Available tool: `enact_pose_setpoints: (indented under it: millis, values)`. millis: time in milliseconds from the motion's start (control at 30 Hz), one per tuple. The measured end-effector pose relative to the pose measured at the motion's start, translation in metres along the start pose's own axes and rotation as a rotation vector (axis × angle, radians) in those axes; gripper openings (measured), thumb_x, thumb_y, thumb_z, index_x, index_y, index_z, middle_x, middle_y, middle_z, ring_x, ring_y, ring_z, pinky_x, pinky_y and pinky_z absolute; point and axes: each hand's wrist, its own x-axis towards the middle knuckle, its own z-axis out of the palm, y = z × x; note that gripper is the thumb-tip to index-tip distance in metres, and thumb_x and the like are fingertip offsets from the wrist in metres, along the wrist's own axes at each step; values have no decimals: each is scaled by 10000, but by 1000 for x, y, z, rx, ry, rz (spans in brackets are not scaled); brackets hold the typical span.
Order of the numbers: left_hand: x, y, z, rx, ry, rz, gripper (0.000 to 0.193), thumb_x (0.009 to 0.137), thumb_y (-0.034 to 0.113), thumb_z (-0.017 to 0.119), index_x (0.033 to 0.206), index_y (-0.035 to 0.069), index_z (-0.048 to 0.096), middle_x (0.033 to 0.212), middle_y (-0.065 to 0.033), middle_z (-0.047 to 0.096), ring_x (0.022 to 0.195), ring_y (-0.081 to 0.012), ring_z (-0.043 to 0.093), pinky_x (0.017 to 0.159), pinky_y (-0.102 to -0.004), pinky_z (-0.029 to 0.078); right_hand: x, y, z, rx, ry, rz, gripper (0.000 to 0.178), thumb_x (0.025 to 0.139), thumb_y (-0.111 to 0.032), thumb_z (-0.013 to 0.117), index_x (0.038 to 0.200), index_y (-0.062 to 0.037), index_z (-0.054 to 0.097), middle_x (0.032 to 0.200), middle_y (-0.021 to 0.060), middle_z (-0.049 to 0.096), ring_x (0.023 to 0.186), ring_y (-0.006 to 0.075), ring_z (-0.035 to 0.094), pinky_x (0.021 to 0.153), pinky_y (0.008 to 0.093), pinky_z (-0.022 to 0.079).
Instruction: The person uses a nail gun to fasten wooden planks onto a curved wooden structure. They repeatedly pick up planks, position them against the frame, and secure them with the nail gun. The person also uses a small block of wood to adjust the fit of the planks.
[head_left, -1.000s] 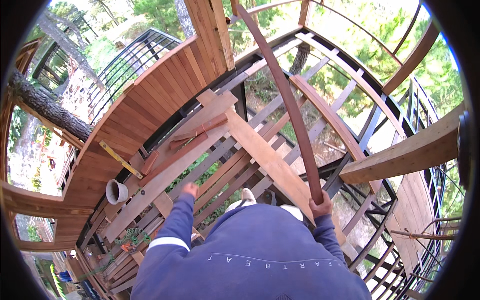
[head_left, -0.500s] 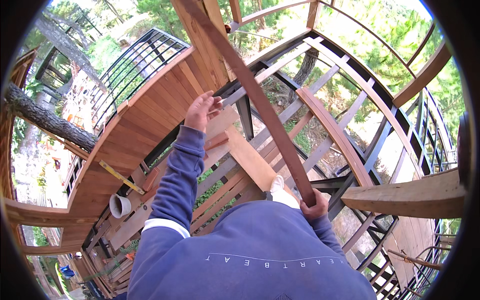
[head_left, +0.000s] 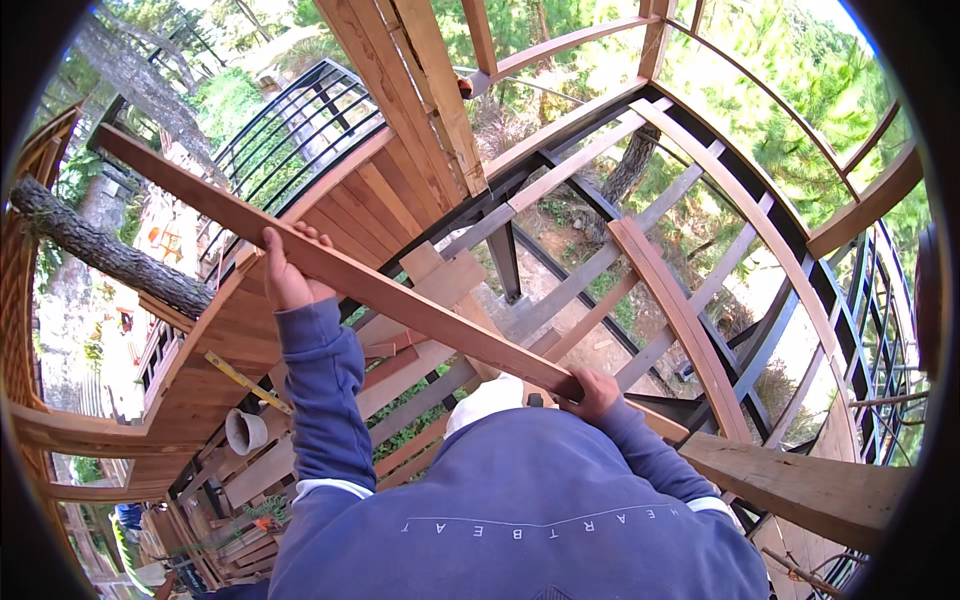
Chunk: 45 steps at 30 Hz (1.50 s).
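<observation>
The long reddish-brown plank (head_left: 430,312) slants across in front of the person, its near end by the waist and its far end out to the left over the deck boards (head_left: 365,215). I'd judge it stiff and fairly weighty, awkward more from length than delicacy, with enough grain not to slip. Two spread holds look right: the right hand (head_left: 592,393) is clamped on the near end, the left hand (head_left: 298,272) wrapped about the edges farther along.

Underfoot there's no solid floor here, just spaced joists (head_left: 560,292) with ground and greenery showing through. A yellow level (head_left: 240,378) and a grey bucket (head_left: 245,432) sit to the left; a thick timber beam (head_left: 800,480) juts in at right, pines beyond.
</observation>
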Motion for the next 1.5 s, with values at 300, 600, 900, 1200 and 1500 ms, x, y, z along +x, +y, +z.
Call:
enact_pose_setpoints:
  millis: [300,600,900,1200,1500]
  values:
    - [103,10,9,44,-96,348,384,995,403,553,1154,56,516,978,-95,569,872,-201,562,794,-402,498,162,63,14,-283,25,190,672,723,-244,760,1314,-48,505,1197,197,556,1106,400,554,960,451,478]
    - [221,-16,52,253,-31,555,476,997,409,537,1196,-20,489,963,-157,580,874,-259,574,794,-426,511,178,148,3,-196,28,689,453,751,-211,757,1150,-34,635,1028,157,616,872,294,650,802,393,536]
    - [315,-87,115,219,-90,673,350,976,282,601,1137,-17,514,845,-178,623,754,-245,620,696,-402,554,191,252,-1,-198,-153,914,456,751,-303,756,1123,-51,679,898,157,709,845,309,689,795,402,545]
    - [404,-158,189,267,-89,688,218,985,183,581,1039,-25,546,792,-148,650,662,-204,625,627,-332,529,308,360,-109,-196,37,776,356,787,-227,747,1083,-40,684,807,129,695,746,236,672,710,356,542]
    - [476,-194,229,352,-26,741,221,1006,239,566,1029,20,569,826,-87,674,695,-138,625,657,-276,512,512,438,-325,-267,451,274,265,898,-116,672,1139,-14,632,732,30,605,667,110,545,614,282,461]
